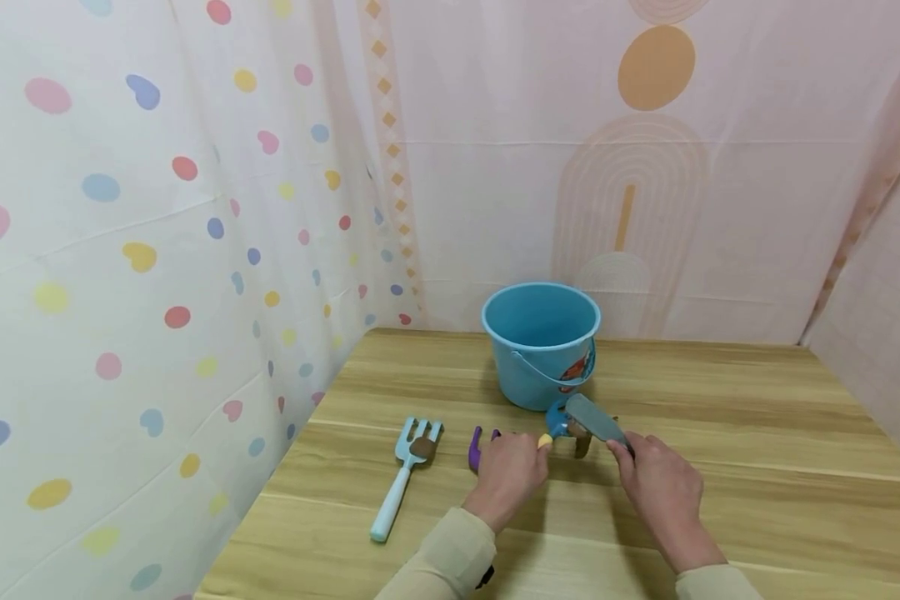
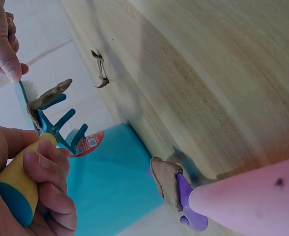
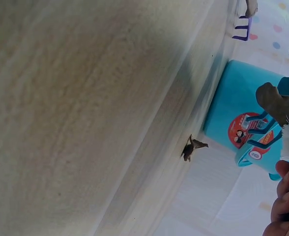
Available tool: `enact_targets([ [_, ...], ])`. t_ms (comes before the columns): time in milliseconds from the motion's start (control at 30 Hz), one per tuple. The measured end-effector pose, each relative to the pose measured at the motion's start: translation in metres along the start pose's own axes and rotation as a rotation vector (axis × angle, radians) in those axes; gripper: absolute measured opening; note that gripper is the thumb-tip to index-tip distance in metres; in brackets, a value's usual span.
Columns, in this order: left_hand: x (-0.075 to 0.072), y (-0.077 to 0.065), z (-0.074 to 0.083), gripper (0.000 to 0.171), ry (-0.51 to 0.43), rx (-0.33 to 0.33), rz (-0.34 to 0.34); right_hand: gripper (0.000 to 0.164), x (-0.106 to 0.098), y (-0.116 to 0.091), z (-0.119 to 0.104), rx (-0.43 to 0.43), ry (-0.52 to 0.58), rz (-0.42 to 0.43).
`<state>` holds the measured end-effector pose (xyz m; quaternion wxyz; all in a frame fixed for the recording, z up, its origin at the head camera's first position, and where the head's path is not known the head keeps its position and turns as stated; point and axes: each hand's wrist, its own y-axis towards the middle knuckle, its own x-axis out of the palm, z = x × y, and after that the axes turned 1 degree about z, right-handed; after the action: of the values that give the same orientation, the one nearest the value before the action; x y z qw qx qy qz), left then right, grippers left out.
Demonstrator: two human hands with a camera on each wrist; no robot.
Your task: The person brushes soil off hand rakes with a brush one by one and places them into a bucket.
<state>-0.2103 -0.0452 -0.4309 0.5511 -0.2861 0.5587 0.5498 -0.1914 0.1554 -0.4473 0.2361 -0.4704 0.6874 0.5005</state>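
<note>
Carrying a brown lump (image 3: 273,102), the yellow-handled rake (image 2: 47,138) shows blue tines (image 2: 66,118).

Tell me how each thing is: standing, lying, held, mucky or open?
Bucket: upright, open at the top.
Pale blue fork: lying on the table, brown clump on its head.
Purple rake with pink handle: on the table, brown clump on its head.
Blue rake with yellow handle: held in the left hand, brown clump on it.
Brush: held in the right hand, bristles at that clump.
Brown scrap: lying on the table.
</note>
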Motion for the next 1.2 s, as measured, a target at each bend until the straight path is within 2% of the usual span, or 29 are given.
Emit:
enact_targets([
  [133, 0.001, 0.0, -0.001, 0.044, -0.011, -0.003, 0.002, 0.023, 0.001, 0.0, 0.0, 0.005, 0.022, 0.003],
  [400, 0.002, 0.001, -0.001, 0.045, -0.057, -0.051, -0.025, 0.025, 0.0, -0.003, -0.004, 0.037, 0.098, 0.047],
  [633, 0.003, 0.002, -0.005, 0.045, -0.074, -0.073, -0.019, 0.021, -0.012, -0.002, -0.004, 0.04, 0.138, 0.113],
  [767, 0.001, 0.005, -0.006, 0.045, -0.074, -0.09, -0.017, 0.022, -0.019, -0.001, -0.001, 0.06, 0.138, 0.087],
  [900, 0.001, 0.006, -0.008, 0.047, -0.138, -0.088, -0.031, 0.029, -0.022, -0.005, 0.001, 0.078, 0.145, 0.037],
  [1100, 0.0, 0.006, -0.008, 0.048, -0.237, -0.089, -0.022, 0.031, -0.021, -0.008, 0.0, 0.066, 0.135, 0.04],
  [1200, -0.002, 0.006, -0.007, 0.048, -0.307, -0.083, -0.056, 0.029, -0.02, -0.007, -0.002, 0.062, 0.134, 0.046],
])
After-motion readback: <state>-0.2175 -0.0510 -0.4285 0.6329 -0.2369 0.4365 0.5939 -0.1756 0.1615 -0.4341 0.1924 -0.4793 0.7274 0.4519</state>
